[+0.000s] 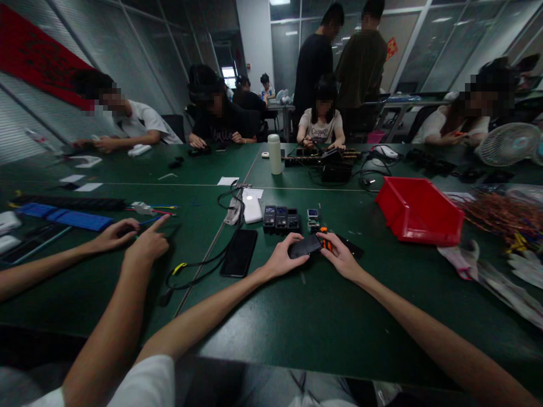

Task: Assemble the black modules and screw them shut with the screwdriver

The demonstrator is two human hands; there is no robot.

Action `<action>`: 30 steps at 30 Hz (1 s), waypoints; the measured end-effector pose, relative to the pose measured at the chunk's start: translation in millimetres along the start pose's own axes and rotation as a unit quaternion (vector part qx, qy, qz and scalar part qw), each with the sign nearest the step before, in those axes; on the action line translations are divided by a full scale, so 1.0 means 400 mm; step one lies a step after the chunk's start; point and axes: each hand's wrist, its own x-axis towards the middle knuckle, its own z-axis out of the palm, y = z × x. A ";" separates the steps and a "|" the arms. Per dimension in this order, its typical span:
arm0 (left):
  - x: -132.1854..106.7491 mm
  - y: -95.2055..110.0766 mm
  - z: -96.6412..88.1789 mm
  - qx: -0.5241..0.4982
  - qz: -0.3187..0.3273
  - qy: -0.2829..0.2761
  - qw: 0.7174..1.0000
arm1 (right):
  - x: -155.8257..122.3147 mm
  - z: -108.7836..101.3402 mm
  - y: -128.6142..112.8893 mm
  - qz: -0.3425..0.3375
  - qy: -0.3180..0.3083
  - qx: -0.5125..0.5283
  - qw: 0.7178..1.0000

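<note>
My left hand (pixel 280 258) is closed round a dark, flat, rectangular device (pixel 305 246), held just above the table. My right hand (pixel 343 259) is closed at the device's right end, with its fingers on a small orange-and-black tool (pixel 326 239); its exact kind is too small to make out. Behind my right hand lies another dark flat piece (pixel 351 246), partly hidden. Just beyond my hands stand several black box-shaped modules (pixel 280 219) in a row and a small device with a screen (pixel 313 218). A black phone (pixel 238 253) lies left of my left hand.
On the left, a co-worker's hands (pixel 146 243) are near wires and blue strips (pixel 65 216). A white device (pixel 252 208), black cable (pixel 199 263) and pale bottle (pixel 275 154) are on the green table (pixel 263 322). A red bin (pixel 418 217) and copper wires (pixel 504 212) are right.
</note>
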 end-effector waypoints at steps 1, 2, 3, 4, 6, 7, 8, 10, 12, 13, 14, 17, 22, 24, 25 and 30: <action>-0.001 -0.001 0.000 -0.004 -0.007 -0.007 1.000 | 0.000 0.001 0.001 -0.006 0.002 0.003 1.000; -0.002 -0.001 0.000 -0.010 -0.012 -0.012 1.000 | 0.001 0.001 0.001 -0.012 0.006 0.005 1.000; -0.002 -0.002 0.000 -0.019 -0.017 -0.013 1.000 | 0.001 0.002 0.002 -0.013 0.011 0.008 1.000; -0.002 -0.003 -0.001 -0.031 -0.020 -0.009 0.999 | 0.002 0.002 0.003 -0.011 0.017 0.012 1.000; 0.001 -0.004 -0.003 -0.056 -0.026 0.009 0.998 | 0.002 0.001 0.003 0.002 0.028 0.021 0.999; 0.003 -0.005 -0.004 -0.068 -0.029 0.021 0.997 | 0.003 0.001 0.003 0.010 0.033 0.025 0.999; 0.005 -0.006 -0.006 -0.079 -0.033 0.032 0.996 | 0.003 0.000 0.002 0.017 0.037 0.032 0.999; 0.010 -0.010 -0.008 -0.095 -0.038 0.049 0.994 | 0.002 -0.001 -0.002 0.025 0.048 0.054 0.997; 0.014 -0.016 -0.010 -0.105 -0.038 0.059 0.992 | 0.002 -0.002 -0.004 0.034 0.062 0.086 0.994; 0.016 -0.020 -0.010 -0.109 -0.037 0.062 0.991 | 0.002 -0.002 -0.004 0.041 0.071 0.103 0.991; 0.016 -0.023 -0.010 -0.111 -0.036 0.065 0.991 | 0.001 -0.002 -0.003 0.049 0.079 0.120 0.988; 0.016 -0.031 -0.008 -0.123 -0.033 0.072 0.989 | 0.003 -0.004 0.004 0.079 0.093 0.162 0.979; 0.015 -0.025 -0.008 -0.128 -0.019 0.087 0.988 | 0.005 -0.013 0.017 0.109 0.091 0.187 0.972; 0.016 -0.022 -0.010 -0.117 -0.023 0.103 0.988 | 0.005 -0.015 0.017 0.111 0.080 0.188 0.973; 0.016 -0.022 -0.011 -0.111 -0.024 0.113 0.987 | 0.005 -0.015 0.016 0.111 0.071 0.186 0.974; 0.014 -0.031 -0.008 -0.106 -0.042 0.137 0.984 | 0.007 -0.015 0.009 0.119 0.002 0.149 0.982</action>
